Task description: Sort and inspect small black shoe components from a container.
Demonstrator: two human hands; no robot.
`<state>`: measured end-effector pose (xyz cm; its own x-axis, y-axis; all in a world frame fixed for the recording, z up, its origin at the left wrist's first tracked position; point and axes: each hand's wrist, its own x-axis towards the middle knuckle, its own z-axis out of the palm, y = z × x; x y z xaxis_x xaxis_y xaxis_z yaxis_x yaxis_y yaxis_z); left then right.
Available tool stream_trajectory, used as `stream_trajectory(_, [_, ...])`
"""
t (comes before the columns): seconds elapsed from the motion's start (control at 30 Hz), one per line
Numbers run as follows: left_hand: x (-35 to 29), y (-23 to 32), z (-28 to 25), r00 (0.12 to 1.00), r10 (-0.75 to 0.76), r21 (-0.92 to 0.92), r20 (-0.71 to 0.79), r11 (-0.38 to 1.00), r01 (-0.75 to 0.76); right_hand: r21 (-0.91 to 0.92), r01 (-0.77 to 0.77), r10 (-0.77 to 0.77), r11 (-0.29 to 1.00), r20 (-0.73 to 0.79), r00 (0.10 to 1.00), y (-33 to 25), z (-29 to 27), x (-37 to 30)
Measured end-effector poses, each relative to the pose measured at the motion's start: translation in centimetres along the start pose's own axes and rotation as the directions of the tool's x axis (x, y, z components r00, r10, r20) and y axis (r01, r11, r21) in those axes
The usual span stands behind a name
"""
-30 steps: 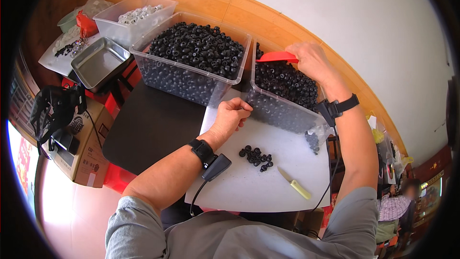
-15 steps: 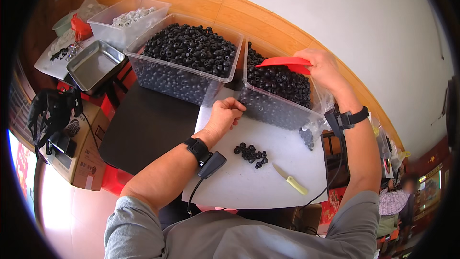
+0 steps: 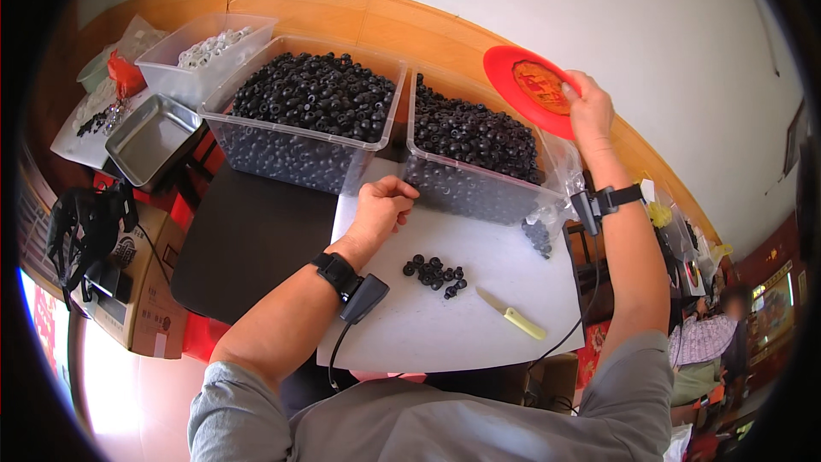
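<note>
A round red plate (image 3: 540, 90) with an orange printed middle is gripped at its edge by my right hand (image 3: 592, 109). It is tilted up on edge in the air, above the far right side of the right-hand clear plastic bin (image 3: 479, 186). Small black round plastic parts (image 3: 470, 133) fill much of that bin. My left hand (image 3: 380, 210) hovers by the bin's near left corner, fingers curled in, with nothing visible in them. Nearer me on the white board (image 3: 385, 334) lie a small pile of the same black parts (image 3: 436, 274) and a knife (image 3: 511, 312) with a pale green handle.
Left of that bin stands a fuller clear bin (image 3: 291, 141) of black parts. Farther left are a metal tray (image 3: 152, 141) and a bin of white parts (image 3: 192, 73). A cardboard box (image 3: 145, 291) stands at the left. Another person (image 3: 708, 342) is in the right background.
My right hand has lifted the red plate up out of the right-hand bin and turned it on edge. My left hand stays curled by the bin; the view has shifted slightly.
</note>
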<state>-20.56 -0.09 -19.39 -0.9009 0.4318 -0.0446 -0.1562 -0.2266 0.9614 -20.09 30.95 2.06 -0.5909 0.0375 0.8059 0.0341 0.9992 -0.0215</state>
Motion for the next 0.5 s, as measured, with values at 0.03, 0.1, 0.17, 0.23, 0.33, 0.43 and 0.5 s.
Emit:
stream_trajectory(0.03, [-0.1,0.1,0.0,1.000,0.002,0.003,0.004,1.000,-0.002,-0.002,-0.004,0.004,1.000,-0.004,1.000,0.3,0.5,-0.4])
stream_trajectory(0.1, [-0.1,0.2,0.1,1.000,0.013,-0.002,0.016,1.000,-0.013,-0.036,-0.060,0.061,0.998,0.025,0.998,0.9,1.4,-1.1])
stream_trajectory(0.17, [-0.1,0.2,0.1,1.000,0.006,0.007,0.012,1.000,-0.006,-0.023,-0.118,0.119,0.993,0.065,0.991,0.3,1.9,-1.6])
stream_trajectory(0.23, [-0.1,0.1,0.1,1.000,0.001,0.013,0.012,1.000,-0.001,-0.083,-0.169,0.173,0.982,0.046,0.984,-0.1,2.0,-1.5])
stream_trajectory(0.33, [-0.1,0.2,0.0,1.000,0.009,0.008,0.012,1.000,-0.009,0.012,-0.217,0.218,0.976,-0.016,0.976,0.7,2.3,-1.2])
stream_trajectory(0.43, [-0.1,0.3,0.1,1.000,0.004,0.018,0.009,1.000,-0.004,-0.013,-0.190,0.190,0.982,-0.011,0.982,0.7,2.4,-1.2])
stream_trajectory(0.5, [0.0,0.1,0.0,1.000,0.008,0.014,0.014,1.000,-0.008,-0.028,-0.208,0.208,0.978,-0.014,0.978,1.2,3.3,-1.3])
